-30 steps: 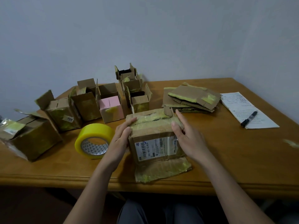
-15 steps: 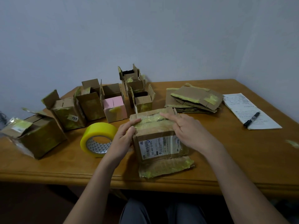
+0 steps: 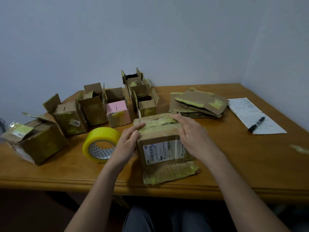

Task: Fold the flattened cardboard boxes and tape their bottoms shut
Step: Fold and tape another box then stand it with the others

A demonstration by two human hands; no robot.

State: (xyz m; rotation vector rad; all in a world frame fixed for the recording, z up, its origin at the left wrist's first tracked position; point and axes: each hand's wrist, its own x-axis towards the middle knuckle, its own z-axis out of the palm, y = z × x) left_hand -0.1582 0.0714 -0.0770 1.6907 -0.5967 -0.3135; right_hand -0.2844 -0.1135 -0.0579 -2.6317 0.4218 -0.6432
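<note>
The wooden surface met pale walls in a corner. Both hands, left and right, lay flat-fingered on the box near its front edge (label: 502-602-12-815).

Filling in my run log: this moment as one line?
step: pressing flaps shut | left hand: on box | right hand: flat on top | tape roll: on table, untouched

Labelled cardboard box upright near table edge, yellow-taped flaps closed

Wooden table, pale corner walls
</note>
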